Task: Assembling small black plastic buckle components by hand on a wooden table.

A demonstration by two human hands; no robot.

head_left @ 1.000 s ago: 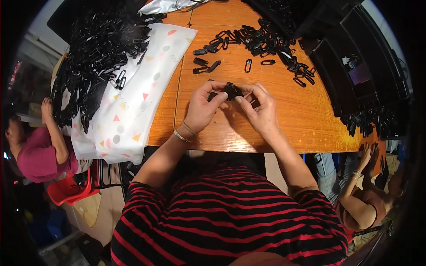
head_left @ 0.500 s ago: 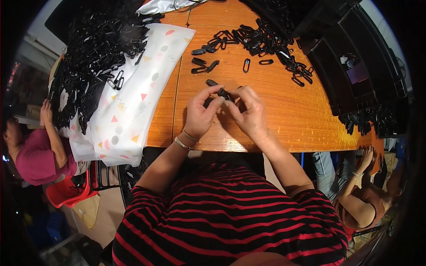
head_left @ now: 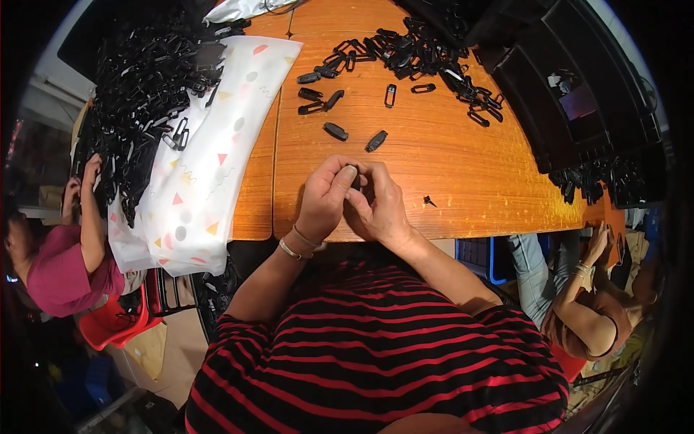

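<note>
Close to the near table edge, my left hand point(head_left: 323, 197) and my right hand point(head_left: 379, 205) meet with their fingers closed. Between the fingertips they pinch a small black plastic piece point(head_left: 353, 169), mostly hidden by the thumbs and fingers. Just beyond the hands lie two black oval plastic pieces point(head_left: 335, 131) point(head_left: 376, 141), apart from each other. A tiny black scrap point(head_left: 429, 201) sits on the wood to the right of my right hand.
Black plastic frames point(head_left: 412, 54) form a loose pile at the far side of the wooden table point(head_left: 477, 173). Another large heap point(head_left: 144, 94) covers the left side, beside a patterned white sheet point(head_left: 210, 166). Black bins point(head_left: 578, 94) stand right. Co-workers point(head_left: 65, 260) point(head_left: 589, 311) sit either side.
My hands have drawn nearer to me and closer together. The oval piece formerly behind my right hand now shows fully. A tiny scrap now shows on the table. The view has shifted slightly.
</note>
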